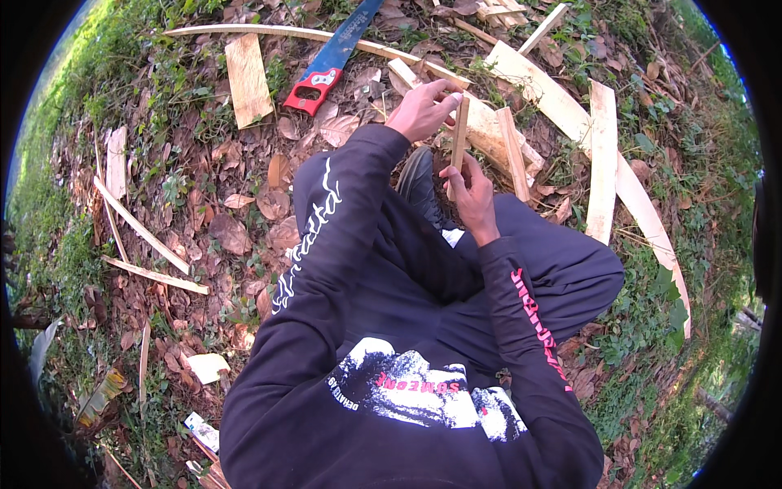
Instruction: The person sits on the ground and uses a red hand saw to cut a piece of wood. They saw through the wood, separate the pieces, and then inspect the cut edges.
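Note:
A short, narrow wooden strip (459, 137) stands nearly upright in front of me, above my crossed legs. My right hand (475, 200) is closed round its lower part, thumb along the near side. At the strip's top end, my left hand (423, 111) is closed with thumb and bent fingers at the wood; some of its fingertips are hidden. Just beyond the strip lies a thick split piece of wood (487, 134). Another wooden slat (513, 155) leans by that piece, right of my hands.
A handsaw (313, 91) with red handle and blue blade lies at the far left. Near it is a flat board (248, 81). Long planks (603, 163) lie to the right, thin strips (142, 226) to the left. Leaves and weeds cover the ground. My shoe (418, 186) is below my hands.

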`<state>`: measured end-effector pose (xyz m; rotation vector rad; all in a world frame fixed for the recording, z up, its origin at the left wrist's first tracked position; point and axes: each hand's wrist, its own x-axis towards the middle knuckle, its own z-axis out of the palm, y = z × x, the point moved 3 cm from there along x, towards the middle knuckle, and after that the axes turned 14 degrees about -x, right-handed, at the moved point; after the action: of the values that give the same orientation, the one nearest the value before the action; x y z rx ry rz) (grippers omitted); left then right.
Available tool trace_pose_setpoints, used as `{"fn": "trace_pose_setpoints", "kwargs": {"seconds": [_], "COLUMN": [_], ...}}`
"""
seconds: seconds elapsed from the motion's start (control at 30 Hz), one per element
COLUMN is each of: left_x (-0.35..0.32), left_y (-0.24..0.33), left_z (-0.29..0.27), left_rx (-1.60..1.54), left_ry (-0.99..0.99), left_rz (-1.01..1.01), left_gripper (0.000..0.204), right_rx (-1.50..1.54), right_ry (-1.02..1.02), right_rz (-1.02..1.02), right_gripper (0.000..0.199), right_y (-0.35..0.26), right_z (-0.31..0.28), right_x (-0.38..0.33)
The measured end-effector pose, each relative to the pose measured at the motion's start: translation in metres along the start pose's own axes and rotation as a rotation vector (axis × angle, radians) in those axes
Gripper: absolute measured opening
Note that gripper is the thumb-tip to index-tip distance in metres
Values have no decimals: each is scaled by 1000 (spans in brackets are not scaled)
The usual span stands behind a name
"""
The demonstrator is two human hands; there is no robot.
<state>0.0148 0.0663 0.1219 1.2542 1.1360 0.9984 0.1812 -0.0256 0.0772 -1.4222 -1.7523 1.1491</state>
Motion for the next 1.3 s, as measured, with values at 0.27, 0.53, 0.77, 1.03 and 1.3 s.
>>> {"fn": "trace_pose_setpoints", "kwargs": {"seconds": [0.27,0.53,0.77,1.03,1.3], "left_x": [-1,-1,-1,-1,-9], "left_y": [-4,-9,-11,-5,31], "left_z": [0,-1,0,4,41], "left_rx": [30,155,209,60,-274], "left_ry": [37,69,6,-49,-206], "left_rz": [-18,-15,-29,-76,71], "left_gripper": [28,28,36,48,48], "right_rx": [112,341,375,238,30], "right_ry": [-31,-113,-84,-50,-8], "right_rz": [45,156,124,83,76], "right_gripper": [35,40,40,31,39], "right_y": [-1,2,5,7,5], "right_z": [2,-10,-14,-8,-47], "right_x": [-2,3,5,6,0]}}
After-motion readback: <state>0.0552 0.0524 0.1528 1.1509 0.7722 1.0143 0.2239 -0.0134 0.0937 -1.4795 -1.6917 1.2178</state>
